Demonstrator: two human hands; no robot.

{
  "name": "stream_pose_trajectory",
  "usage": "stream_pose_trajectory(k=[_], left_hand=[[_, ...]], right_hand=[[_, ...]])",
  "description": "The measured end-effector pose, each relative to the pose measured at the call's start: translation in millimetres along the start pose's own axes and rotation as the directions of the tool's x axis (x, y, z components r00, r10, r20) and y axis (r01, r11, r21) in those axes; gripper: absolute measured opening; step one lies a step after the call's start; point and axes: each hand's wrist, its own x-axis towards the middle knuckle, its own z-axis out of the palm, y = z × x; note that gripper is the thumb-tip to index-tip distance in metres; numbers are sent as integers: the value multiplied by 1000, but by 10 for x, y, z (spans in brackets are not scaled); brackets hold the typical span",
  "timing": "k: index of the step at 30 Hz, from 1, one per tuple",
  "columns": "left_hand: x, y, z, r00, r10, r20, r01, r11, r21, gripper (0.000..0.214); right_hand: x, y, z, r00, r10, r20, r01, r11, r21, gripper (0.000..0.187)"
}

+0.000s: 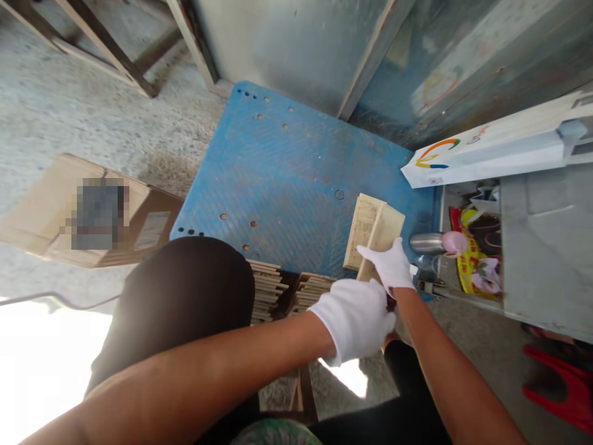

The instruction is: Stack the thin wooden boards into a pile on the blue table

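Note:
My left hand [354,315], in a white glove, is closed around the near end of a pale wooden board [386,228]. My right hand [393,266], gloved in white too, grips the same board along its right side, with the thumb stretched over it. Most of its fingers are hidden. Under and left of this board, another pale board or small stack [364,232] lies on the blue plastic platform [278,173]. Below the platform's near edge are stacked thin wooden slats [266,284], with a second stack [312,290] beside them.
To the right, a white paper bag [491,148] lies near an open drawer [447,272] with a steel flask [426,242] and yellow packets [467,259]. A red stool [558,383] is lower right. At left sits a cardboard box [41,210]. Metal panels [287,49] stand behind.

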Motion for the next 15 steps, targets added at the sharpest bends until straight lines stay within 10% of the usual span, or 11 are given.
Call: stream_pose_trajectory(k=[6,15], left_hand=[[-162,27,329,928,19,371,-157,926,344,57],[-65,-72,501,987,38,154,-92,927,364,41]], right_hand=[[566,-149,208,990,139,29,-130,967,-219,130],[859,-194,412,983,181,28,-168,953,-253,140]])
